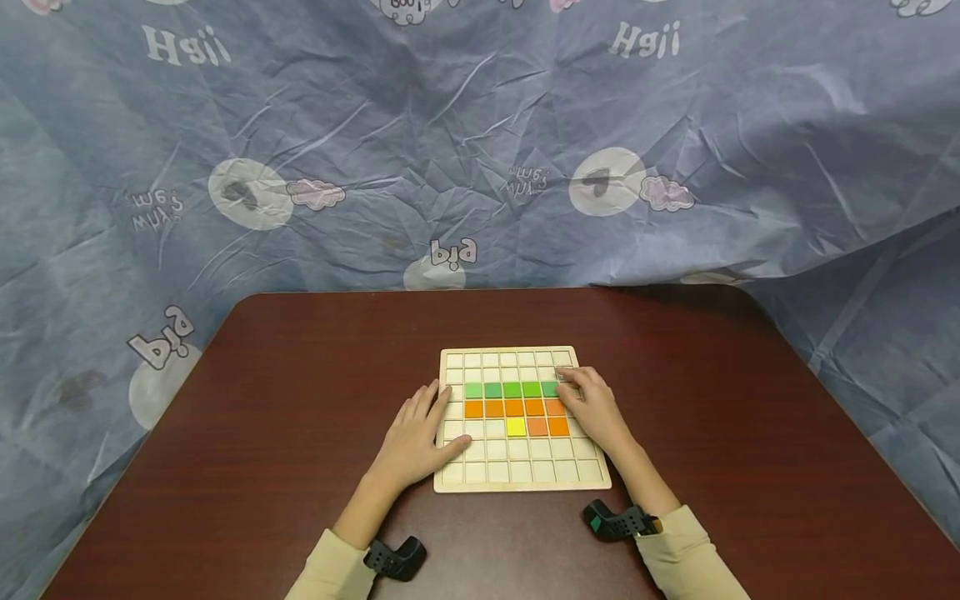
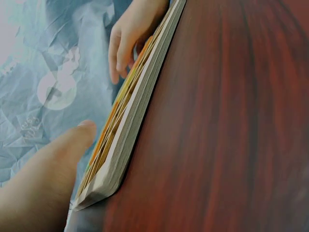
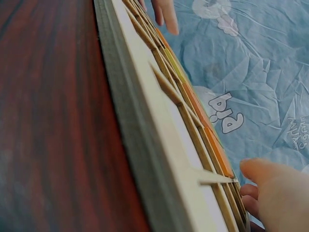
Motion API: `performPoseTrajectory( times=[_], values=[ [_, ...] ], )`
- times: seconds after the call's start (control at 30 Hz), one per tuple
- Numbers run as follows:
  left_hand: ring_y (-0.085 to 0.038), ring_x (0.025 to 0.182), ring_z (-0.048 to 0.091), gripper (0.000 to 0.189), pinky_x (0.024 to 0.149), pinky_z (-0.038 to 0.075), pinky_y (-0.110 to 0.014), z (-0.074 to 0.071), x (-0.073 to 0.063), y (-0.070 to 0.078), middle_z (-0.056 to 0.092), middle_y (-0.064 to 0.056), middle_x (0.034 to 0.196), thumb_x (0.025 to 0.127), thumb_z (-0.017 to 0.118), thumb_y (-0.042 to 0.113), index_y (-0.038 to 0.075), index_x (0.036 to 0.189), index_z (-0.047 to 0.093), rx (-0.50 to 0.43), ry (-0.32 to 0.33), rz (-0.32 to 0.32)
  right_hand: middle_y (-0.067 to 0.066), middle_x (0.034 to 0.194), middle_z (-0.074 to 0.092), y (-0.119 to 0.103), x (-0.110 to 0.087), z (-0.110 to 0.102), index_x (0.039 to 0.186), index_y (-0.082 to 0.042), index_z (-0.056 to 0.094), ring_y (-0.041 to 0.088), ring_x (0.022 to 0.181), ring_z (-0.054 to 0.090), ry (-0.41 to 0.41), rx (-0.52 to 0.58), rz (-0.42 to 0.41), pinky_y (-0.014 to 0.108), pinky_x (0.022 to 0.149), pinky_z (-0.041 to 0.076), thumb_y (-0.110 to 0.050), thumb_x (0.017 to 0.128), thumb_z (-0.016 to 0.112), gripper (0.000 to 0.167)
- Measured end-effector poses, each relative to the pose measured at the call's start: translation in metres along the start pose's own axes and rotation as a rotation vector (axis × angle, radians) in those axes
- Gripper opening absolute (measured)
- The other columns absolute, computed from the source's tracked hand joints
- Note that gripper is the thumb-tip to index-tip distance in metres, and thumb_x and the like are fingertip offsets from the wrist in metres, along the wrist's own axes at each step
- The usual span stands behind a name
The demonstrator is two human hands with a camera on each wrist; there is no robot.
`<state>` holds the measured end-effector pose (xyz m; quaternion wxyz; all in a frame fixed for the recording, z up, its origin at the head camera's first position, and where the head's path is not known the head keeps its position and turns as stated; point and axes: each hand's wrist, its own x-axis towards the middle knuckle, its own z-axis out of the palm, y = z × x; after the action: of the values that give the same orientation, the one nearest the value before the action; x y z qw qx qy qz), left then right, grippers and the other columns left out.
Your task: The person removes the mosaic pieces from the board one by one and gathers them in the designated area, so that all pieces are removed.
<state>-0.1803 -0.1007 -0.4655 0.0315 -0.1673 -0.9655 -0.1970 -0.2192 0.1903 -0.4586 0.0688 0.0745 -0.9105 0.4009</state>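
A square wooden board (image 1: 487, 475) with a grid of square recesses lies on the table. One grid row holds several green tiles (image 1: 512, 390), and the row below it holds several orange tiles (image 1: 513, 408). In the row nearest me sit a yellow tile (image 1: 516, 427), a salmon tile (image 1: 537, 427) and a darker orange tile (image 1: 558, 426). My left hand (image 1: 412, 437) rests spread along the board's left side, thumb over its cells. My right hand (image 1: 595, 408) bends over the right side, fingertips right at the last green tile (image 1: 550, 389), with no tile visible between them.
The dark reddish-brown table (image 1: 300, 467) extends around the board on all sides. A blue printed cloth (image 1: 465, 125) hangs behind the table's far edge. Black bands with camera mounts (image 1: 395, 558) sit on both wrists.
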Motion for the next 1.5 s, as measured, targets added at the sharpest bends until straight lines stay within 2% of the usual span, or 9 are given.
performPoseTrajectory(
  times=[0.27,0.4,0.5,0.6,0.83,1.2,1.5],
  values=[
    [-0.024,0.14,0.019,0.083,0.113,0.012,-0.049,0.0003,-0.0015,0.0024,0.02,-0.007,0.152,0.081,0.046,0.064,0.016,0.145,0.025,-0.001,-0.017,0.021,0.013,0.12,0.051,0.0032,0.001,0.0027,0.12,-0.011,0.059,0.032,0.116,0.042,-0.017,-0.04,-0.002,0.049,0.096,0.027,-0.024,0.089,0.058,0.034],
    [-0.018,0.142,0.015,0.082,0.114,0.006,-0.048,0.0038,-0.0017,0.002,0.016,-0.001,0.153,0.082,0.042,0.067,0.021,0.146,0.019,0.002,-0.062,0.015,0.013,0.119,0.051,0.0058,-0.0003,0.0024,0.117,-0.01,0.061,0.033,0.116,0.042,-0.022,-0.052,-0.012,0.05,0.095,0.027,-0.023,0.088,0.059,0.032],
    [-0.014,0.141,0.014,0.082,0.114,0.005,-0.048,0.0061,-0.0019,0.0023,0.016,0.002,0.153,0.082,0.041,0.067,0.023,0.146,0.018,-0.001,-0.06,0.017,0.012,0.118,0.052,0.0074,-0.0016,0.0022,0.115,-0.01,0.062,0.033,0.115,0.042,-0.016,-0.053,-0.018,0.05,0.095,0.027,-0.023,0.088,0.059,0.03],
    [-0.013,0.141,0.016,0.082,0.113,0.005,-0.048,0.0076,-0.0028,0.0021,0.018,0.003,0.153,0.081,0.042,0.067,0.021,0.146,0.021,-0.013,-0.043,0.024,0.012,0.117,0.052,0.0075,-0.002,0.003,0.114,-0.011,0.063,0.033,0.115,0.043,-0.016,-0.047,-0.015,0.05,0.094,0.028,-0.023,0.088,0.059,0.029],
    [-0.013,0.141,0.016,0.084,0.113,0.004,-0.049,0.0086,-0.0043,0.0019,0.017,0.004,0.153,0.082,0.039,0.069,0.019,0.146,0.02,0.003,-0.062,0.024,0.012,0.118,0.052,0.0087,-0.0038,0.0042,0.111,-0.012,0.064,0.033,0.115,0.043,-0.014,-0.046,-0.01,0.051,0.094,0.027,-0.024,0.088,0.059,0.027],
    [-0.012,0.141,0.016,0.084,0.112,0.004,-0.051,0.0079,-0.0023,0.0008,0.016,0.002,0.153,0.082,0.039,0.067,0.019,0.147,0.018,0.005,-0.051,0.046,0.012,0.116,0.054,0.0093,-0.0007,0.0062,0.108,-0.012,0.063,0.03,0.111,0.046,0.03,-0.045,-0.031,0.048,0.092,0.029,-0.021,0.085,0.063,0.024],
    [-0.019,0.142,0.014,0.083,0.112,0.004,-0.051,0.0086,-0.0019,0.0011,0.017,-0.001,0.153,0.083,0.039,0.067,0.018,0.147,0.019,0.019,-0.048,0.034,0.007,0.098,0.059,0.0071,0.0008,0.0069,0.102,-0.011,0.059,0.022,0.094,0.05,0.048,-0.011,-0.029,0.041,0.089,0.027,-0.016,0.082,0.066,0.021]
  ],
)
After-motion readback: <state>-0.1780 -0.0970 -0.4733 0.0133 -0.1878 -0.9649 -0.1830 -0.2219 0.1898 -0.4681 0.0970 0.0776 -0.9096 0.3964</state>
